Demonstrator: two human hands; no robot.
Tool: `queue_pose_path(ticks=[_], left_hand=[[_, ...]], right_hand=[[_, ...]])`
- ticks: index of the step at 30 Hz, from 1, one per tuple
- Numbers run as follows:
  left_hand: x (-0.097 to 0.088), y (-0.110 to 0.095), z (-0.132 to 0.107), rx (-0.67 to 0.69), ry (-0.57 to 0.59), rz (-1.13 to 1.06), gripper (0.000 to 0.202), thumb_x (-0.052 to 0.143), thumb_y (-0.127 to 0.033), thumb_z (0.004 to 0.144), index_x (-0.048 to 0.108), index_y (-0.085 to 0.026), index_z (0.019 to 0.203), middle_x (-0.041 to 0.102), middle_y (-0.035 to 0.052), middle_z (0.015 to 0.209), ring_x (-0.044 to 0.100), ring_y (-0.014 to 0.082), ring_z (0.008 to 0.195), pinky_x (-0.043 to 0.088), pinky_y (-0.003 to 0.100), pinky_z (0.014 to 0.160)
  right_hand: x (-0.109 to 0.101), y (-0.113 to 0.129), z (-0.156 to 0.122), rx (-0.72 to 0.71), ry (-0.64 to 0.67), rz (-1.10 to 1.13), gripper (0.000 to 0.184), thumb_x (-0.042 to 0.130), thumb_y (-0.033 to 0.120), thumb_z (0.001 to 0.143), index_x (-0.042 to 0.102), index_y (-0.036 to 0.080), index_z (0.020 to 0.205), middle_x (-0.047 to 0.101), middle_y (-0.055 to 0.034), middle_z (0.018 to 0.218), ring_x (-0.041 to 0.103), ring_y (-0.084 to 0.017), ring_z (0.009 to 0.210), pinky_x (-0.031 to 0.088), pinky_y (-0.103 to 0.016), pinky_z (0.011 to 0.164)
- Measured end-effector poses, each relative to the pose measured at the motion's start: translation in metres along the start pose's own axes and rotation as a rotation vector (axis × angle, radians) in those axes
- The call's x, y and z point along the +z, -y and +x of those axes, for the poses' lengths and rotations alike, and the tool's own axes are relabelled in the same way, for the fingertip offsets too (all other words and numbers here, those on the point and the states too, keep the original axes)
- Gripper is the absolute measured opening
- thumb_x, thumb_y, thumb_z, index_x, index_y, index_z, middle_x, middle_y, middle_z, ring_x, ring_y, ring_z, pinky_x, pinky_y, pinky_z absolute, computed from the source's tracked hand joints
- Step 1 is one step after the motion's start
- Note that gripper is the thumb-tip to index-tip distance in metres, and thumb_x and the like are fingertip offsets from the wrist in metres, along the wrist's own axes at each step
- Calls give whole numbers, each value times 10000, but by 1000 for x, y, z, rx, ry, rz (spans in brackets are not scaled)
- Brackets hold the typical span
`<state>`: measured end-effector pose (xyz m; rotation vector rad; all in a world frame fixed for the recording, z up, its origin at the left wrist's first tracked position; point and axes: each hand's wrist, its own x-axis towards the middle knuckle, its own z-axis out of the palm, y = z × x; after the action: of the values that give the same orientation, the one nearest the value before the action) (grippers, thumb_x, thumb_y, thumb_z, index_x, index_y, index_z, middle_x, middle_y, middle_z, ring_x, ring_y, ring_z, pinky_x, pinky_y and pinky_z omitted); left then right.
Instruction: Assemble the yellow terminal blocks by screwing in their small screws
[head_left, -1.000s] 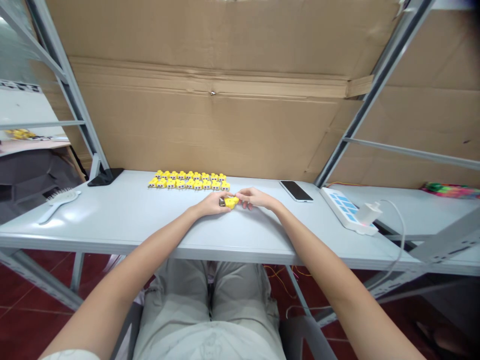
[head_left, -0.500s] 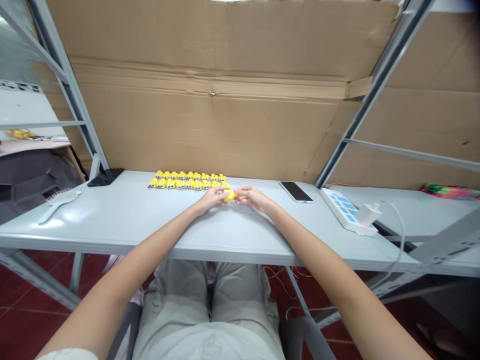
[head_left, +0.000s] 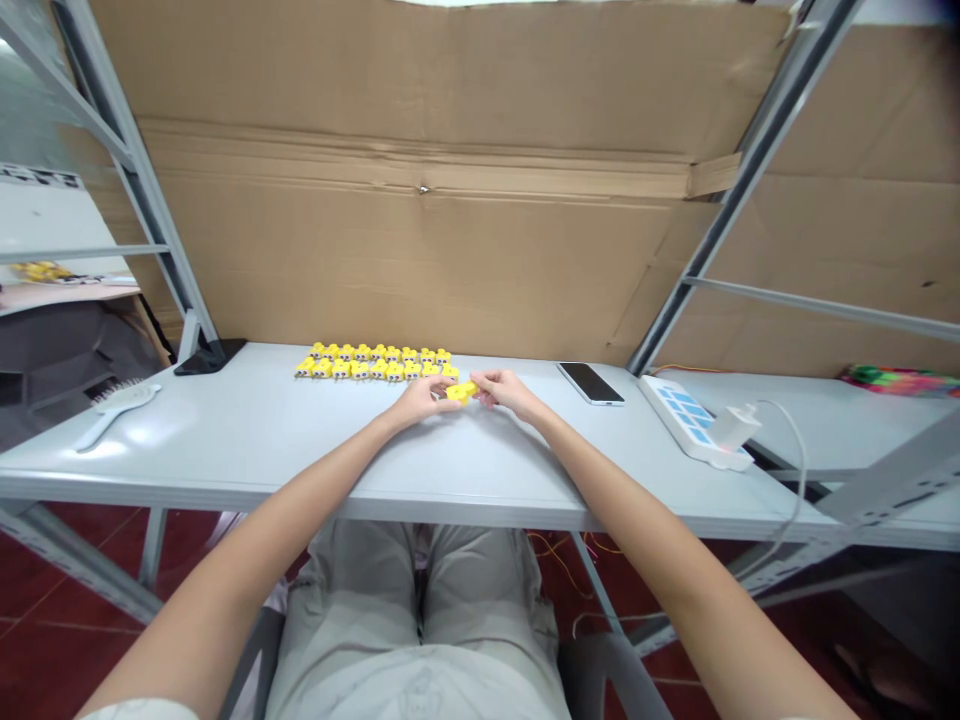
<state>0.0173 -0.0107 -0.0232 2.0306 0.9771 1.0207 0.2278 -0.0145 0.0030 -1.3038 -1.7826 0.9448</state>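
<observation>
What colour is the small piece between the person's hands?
The small piece is bright yellow, as the head view shows.

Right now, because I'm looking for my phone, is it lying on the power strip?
No, the phone lies on the pale table, to the left of the power strip and apart from it.

Cardboard wall (head_left: 420, 250), red tile floor (head_left: 60, 620)

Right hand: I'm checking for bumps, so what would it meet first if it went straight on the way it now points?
The yellow plastic piece: the right hand points straight at it, and its fingers seem already on it, though depth is hard to judge. The left hand lies just beyond.
</observation>
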Motion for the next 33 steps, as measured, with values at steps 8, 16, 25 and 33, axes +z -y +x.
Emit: queue_pose_path(ticks=[8, 16, 25, 33], left_hand=[[-4, -3, -4, 57, 173, 222, 455, 704, -518, 692, 719, -155, 966, 716, 45, 901, 627, 208, 833, 475, 295, 779], [-5, -7, -4, 73, 183, 250, 464, 692, -516, 700, 720, -148, 981, 716, 59, 903, 625, 213, 824, 470, 300, 773], [-3, -2, -2, 88, 196, 251, 458, 674, -517, 709, 713, -148, 976, 719, 66, 934, 623, 218, 837, 460, 304, 764], [-4, -7, -4, 82, 192, 281, 454, 667, -508, 714, 717, -148, 985, 710, 52, 892, 614, 214, 822, 456, 292, 751]], right_hand=[[-28, -26, 11, -57, -51, -595, 301, 678, 352, 811, 727, 150, 1029, 731, -130, 990, 652, -218, 804, 478, -310, 784], [-33, -38, 18, 44, -200, -547, 153, 734, 282, 736, 686, 175, 835, 703, -111, 801, 639, -227, 774, 495, -333, 746], [-20, -5, 4, -188, -222, 356, 503, 672, 444, 728, 480, 246, 1148, 594, 12, 792, 622, -155, 791, 560, -375, 810], [-7, -4, 4, -304, -295, 246, 467, 587, 518, 796, 352, 292, 1130, 617, -1, 889, 639, -167, 894, 549, -356, 812]])
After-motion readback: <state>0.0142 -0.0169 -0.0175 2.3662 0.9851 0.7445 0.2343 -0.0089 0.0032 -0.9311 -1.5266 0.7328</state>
